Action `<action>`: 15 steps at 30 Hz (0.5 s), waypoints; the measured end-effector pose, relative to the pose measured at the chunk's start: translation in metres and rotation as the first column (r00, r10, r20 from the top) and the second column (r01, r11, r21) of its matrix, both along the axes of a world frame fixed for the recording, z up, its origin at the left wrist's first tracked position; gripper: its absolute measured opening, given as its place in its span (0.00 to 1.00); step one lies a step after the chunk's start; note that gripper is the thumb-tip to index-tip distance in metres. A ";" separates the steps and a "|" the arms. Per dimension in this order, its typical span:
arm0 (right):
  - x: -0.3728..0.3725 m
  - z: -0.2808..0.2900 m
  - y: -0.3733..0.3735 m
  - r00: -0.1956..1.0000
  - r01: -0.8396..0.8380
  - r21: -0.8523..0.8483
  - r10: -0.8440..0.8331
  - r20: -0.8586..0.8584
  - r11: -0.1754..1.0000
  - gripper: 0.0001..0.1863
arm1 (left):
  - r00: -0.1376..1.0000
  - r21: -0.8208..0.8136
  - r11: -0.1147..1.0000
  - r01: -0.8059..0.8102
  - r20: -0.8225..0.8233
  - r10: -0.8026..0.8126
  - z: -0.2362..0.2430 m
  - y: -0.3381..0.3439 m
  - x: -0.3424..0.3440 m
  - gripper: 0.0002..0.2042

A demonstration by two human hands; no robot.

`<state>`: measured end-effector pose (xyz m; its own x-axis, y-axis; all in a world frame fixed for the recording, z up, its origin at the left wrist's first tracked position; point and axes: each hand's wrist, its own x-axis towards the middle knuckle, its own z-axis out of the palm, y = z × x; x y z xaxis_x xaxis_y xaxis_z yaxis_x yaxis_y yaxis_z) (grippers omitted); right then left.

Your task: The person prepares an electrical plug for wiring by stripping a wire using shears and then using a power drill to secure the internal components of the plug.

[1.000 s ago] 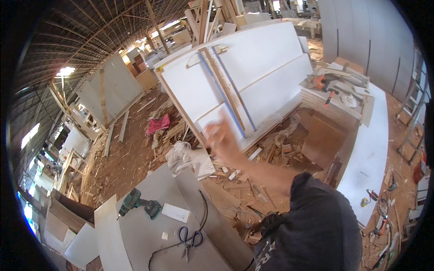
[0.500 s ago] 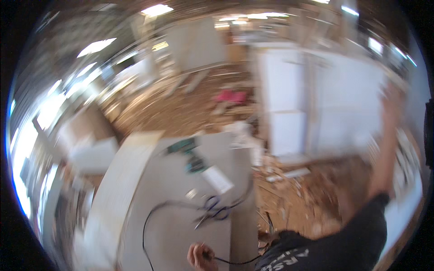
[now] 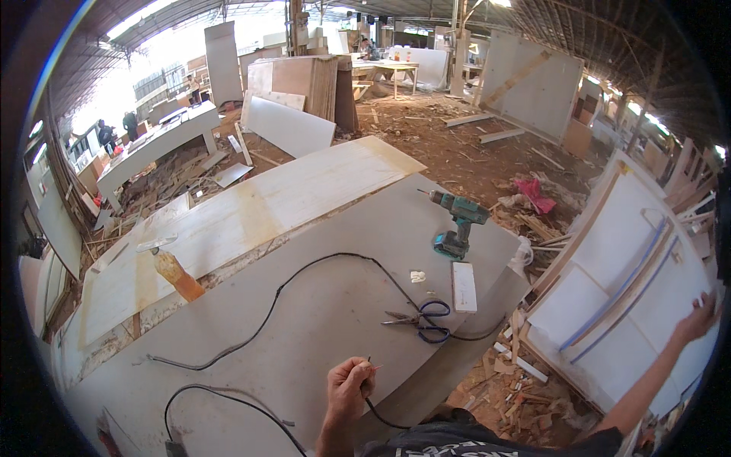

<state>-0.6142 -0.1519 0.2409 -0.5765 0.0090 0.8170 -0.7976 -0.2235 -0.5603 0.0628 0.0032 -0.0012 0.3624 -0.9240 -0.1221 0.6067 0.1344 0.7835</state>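
Note:
My left hand point(image 3: 349, 387) is closed in a pinch on the end of a black cable point(image 3: 378, 416), whose thin tip sticks out past the fingers. Just beyond it on a grey board point(image 3: 304, 343) lie scissors point(image 3: 422, 320) with dark blue handles, their blades slightly apart. Another stretch of black cable point(image 3: 278, 292) curves over the board and passes by the scissors. My right arm reaches out to the far right. There my right hand point(image 3: 696, 317), fingers apart, is by a white panelled frame point(image 3: 609, 259); contact with it is unclear.
A green cordless drill point(image 3: 460, 221), a white rectangular block point(image 3: 464, 288) and small white pieces point(image 3: 417, 276) lie on the board. A yellow-brown bottle-shaped thing point(image 3: 177, 274) rests at a long pale plank point(image 3: 251, 206). Scraps point(image 3: 525, 388) litter the floor; stacked panels point(image 3: 304, 84) stand behind.
The view has swung, so the workbench and drill appear farther right and the picture is sharper. My right hand shows lower at the right. My left hand remains closed near the bottom.

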 end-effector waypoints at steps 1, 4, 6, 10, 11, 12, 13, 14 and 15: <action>0.058 -0.011 -0.014 0.988 -0.081 0.040 0.085 -0.130 0.996 0.22 | 0.999 -0.016 1.000 0.020 0.028 -0.019 0.002 -0.001 0.000 0.09; 0.228 -0.080 -0.039 0.712 -0.699 0.173 0.699 0.074 0.694 0.19 | 0.977 0.014 0.988 0.156 0.146 -0.156 0.020 -0.012 -0.010 0.10; 0.357 -0.124 -0.029 0.244 -0.866 0.470 0.965 0.100 0.170 0.19 | 0.951 0.035 0.975 0.218 0.218 -0.220 0.019 -0.013 -0.017 0.10; 0.481 -0.142 0.023 -0.414 -0.511 0.554 0.753 0.512 -0.657 0.21 | 0.900 0.066 0.959 0.276 0.332 -0.282 0.014 -0.004 -0.010 0.11; 0.490 -0.152 0.020 -0.475 -0.448 0.532 0.696 0.539 -0.718 0.19 | 0.888 0.072 0.953 0.295 0.347 -0.301 0.015 -0.001 -0.008 0.11; 0.493 -0.160 0.017 -0.521 -0.403 0.508 0.647 0.557 -0.761 0.18 | 0.896 0.077 0.957 0.281 0.336 -0.290 0.013 0.003 -0.007 0.11; 0.496 -0.167 0.014 -0.564 -0.355 0.482 0.595 0.572 -0.801 0.17 | 0.904 0.082 0.960 0.266 0.325 -0.279 0.010 0.008 -0.006 0.11; 0.498 -0.171 0.013 -0.604 -0.305 0.456 0.540 0.586 -0.836 0.16 | 0.911 0.089 0.963 0.253 0.314 -0.268 0.009 0.011 -0.003 0.11; 0.499 -0.170 0.012 -0.604 -0.266 0.451 0.512 0.611 -0.852 0.15 | 0.900 0.111 0.963 0.246 0.342 -0.269 0.010 0.013 -0.003 0.11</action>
